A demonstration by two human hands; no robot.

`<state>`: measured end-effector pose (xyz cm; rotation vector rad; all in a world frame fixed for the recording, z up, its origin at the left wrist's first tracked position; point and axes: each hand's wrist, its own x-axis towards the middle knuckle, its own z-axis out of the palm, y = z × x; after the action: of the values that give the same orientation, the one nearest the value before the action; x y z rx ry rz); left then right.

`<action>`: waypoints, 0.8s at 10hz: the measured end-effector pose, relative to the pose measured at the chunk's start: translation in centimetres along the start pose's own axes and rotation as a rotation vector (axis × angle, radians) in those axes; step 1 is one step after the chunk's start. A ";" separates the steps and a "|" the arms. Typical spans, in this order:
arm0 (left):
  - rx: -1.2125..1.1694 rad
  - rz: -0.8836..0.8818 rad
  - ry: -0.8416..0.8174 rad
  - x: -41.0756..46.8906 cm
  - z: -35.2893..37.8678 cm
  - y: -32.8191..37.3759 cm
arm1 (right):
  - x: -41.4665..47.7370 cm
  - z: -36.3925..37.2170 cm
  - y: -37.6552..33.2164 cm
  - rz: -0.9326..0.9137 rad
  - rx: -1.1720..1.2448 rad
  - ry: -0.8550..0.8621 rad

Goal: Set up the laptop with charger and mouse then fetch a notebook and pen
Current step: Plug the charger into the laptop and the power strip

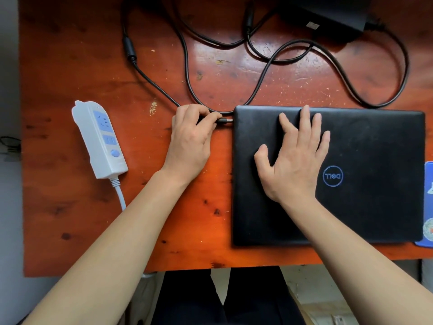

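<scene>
Closed black laptop — right hand fingers spread on lid; left hand pinching charger plug.

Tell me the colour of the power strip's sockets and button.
Light blue, on the white power strip; head view.
</scene>
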<state>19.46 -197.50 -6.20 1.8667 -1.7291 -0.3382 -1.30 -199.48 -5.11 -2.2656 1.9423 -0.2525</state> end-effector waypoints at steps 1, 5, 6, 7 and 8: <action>-0.025 0.021 -0.036 0.1 -0.3 -0.2 | 0.0 -0.1 -0.1 0.003 0.006 -0.005; 0.015 0.067 -0.041 0.6 0.2 0.6 | 0.0 -0.1 -0.1 0.007 -0.003 -0.004; -0.004 0.049 -0.019 0.3 0.0 0.7 | 0.0 -0.1 0.0 0.006 -0.008 -0.007; -0.002 0.043 0.000 0.2 -0.1 0.8 | 0.0 -0.1 -0.1 0.004 -0.013 -0.005; 0.018 0.076 0.036 0.1 0.0 0.8 | -0.1 -0.1 -0.1 0.004 -0.016 -0.006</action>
<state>18.80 -197.63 -5.73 1.8028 -1.7795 -0.2591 -1.21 -199.41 -4.97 -2.2694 1.9521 -0.2299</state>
